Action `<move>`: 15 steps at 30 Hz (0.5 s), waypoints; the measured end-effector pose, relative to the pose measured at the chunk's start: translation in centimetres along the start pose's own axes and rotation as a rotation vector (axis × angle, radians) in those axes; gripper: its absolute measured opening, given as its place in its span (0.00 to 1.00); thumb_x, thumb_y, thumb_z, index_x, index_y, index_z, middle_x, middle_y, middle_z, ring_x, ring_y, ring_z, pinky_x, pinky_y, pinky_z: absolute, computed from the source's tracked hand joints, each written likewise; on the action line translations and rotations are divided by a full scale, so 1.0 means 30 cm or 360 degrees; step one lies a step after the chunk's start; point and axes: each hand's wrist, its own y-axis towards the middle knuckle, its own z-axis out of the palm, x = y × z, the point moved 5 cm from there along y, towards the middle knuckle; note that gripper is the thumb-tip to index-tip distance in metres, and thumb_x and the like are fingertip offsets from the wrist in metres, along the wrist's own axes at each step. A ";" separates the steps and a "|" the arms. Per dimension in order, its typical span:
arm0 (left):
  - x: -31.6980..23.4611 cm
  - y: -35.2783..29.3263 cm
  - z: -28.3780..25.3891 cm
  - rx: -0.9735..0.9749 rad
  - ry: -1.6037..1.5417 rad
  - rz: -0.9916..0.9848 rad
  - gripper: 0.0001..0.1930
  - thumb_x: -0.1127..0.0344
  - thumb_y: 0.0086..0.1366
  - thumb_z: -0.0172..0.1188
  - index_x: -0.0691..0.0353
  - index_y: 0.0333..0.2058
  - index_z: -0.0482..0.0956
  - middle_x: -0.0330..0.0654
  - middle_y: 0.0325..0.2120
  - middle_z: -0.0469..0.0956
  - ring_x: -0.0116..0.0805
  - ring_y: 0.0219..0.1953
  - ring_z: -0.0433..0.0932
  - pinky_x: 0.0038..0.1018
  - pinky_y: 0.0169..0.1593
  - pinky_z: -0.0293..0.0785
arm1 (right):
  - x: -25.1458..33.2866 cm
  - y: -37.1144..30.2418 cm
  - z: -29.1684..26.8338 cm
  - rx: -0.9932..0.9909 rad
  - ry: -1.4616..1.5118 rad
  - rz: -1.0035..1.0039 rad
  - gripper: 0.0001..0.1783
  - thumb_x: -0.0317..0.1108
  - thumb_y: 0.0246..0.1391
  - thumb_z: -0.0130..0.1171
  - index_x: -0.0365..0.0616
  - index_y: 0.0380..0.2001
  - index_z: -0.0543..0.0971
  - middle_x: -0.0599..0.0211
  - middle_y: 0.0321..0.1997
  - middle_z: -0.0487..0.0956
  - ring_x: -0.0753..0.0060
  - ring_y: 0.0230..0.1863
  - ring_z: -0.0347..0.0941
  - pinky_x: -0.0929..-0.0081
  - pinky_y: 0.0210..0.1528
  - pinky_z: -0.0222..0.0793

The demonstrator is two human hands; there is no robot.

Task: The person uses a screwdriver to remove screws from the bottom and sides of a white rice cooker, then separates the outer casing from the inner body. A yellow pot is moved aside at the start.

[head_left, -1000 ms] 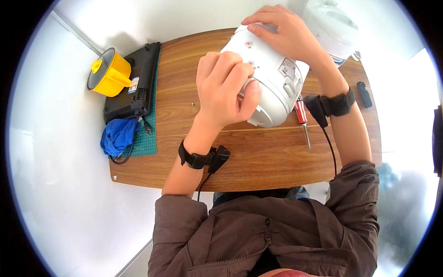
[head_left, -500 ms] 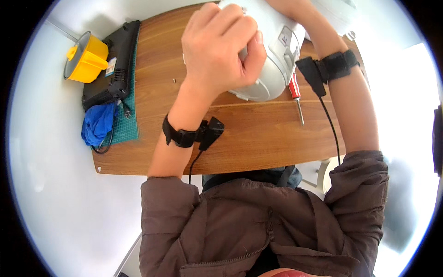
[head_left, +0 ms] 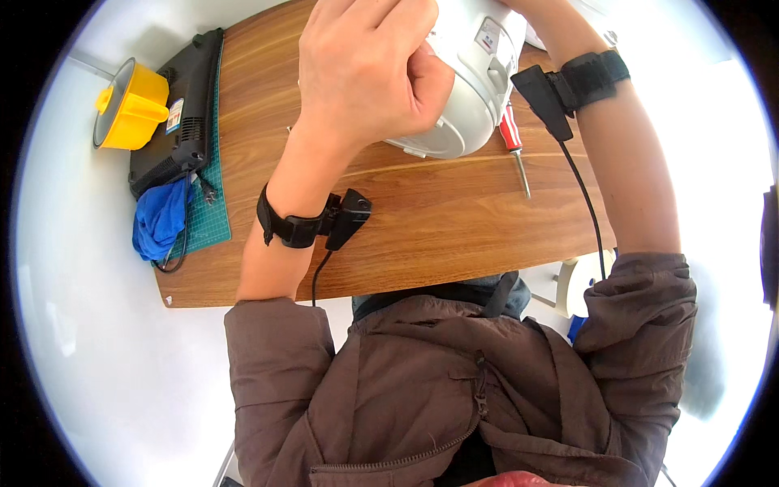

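Observation:
My left hand (head_left: 369, 69) is closed in a fist, back of the hand up, with the thumb curled against the fingers. It is in front of the left side of a pale grey rounded appliance (head_left: 462, 109), which looks like a rice cooker, with a latch on its front. Whatever the fist holds, if anything, is hidden. My right forearm (head_left: 625, 162) reaches up past the appliance's right side, and its hand lies beyond the top edge of the picture. Below the appliance's right side lies a screwdriver (head_left: 510, 134) with a red and white handle, shaft toward me.
At the left, a yellow pot (head_left: 138, 109) with a grey lid rests by a black device (head_left: 182, 142) on a green cutting mat (head_left: 213, 219). A blue cloth (head_left: 160, 217) and a plugged cable lie nearby. The wooden table (head_left: 389, 260) ends near my body. Black straps with wired boxes circle both forearms.
The view has shifted, so the table things sit further left and higher. My left fist stays closed by the appliance. My right hand has slipped further out of the top edge.

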 end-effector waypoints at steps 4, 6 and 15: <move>-0.008 0.006 0.010 0.0052 -0.0015 -0.0024 0.08 0.72 0.40 0.52 0.63 0.23 0.67 0.48 0.23 0.63 0.51 0.25 0.62 0.41 0.29 0.62 | -0.017 0.036 0.017 0.0025 -0.0376 -0.0370 0.31 0.53 0.67 0.42 0.37 0.48 0.84 0.36 0.55 0.80 0.36 0.57 0.77 0.53 0.61 0.69; -0.014 0.009 0.024 0.0065 -0.0065 -0.0040 0.08 0.72 0.39 0.52 0.63 0.23 0.67 0.49 0.23 0.63 0.51 0.25 0.62 0.41 0.29 0.63 | -0.040 0.010 -0.010 -0.0003 -0.0231 -0.0106 0.29 0.51 0.68 0.42 0.39 0.48 0.84 0.37 0.55 0.80 0.36 0.57 0.77 0.53 0.61 0.70; -0.017 -0.008 -0.013 0.0420 0.0047 -0.0206 0.11 0.71 0.48 0.54 0.66 0.33 0.74 0.54 0.32 0.70 0.57 0.34 0.69 0.45 0.40 0.71 | -0.013 0.042 0.028 0.0036 -0.0461 -0.0349 0.24 0.45 0.69 0.41 0.40 0.46 0.82 0.38 0.53 0.80 0.38 0.55 0.78 0.53 0.59 0.72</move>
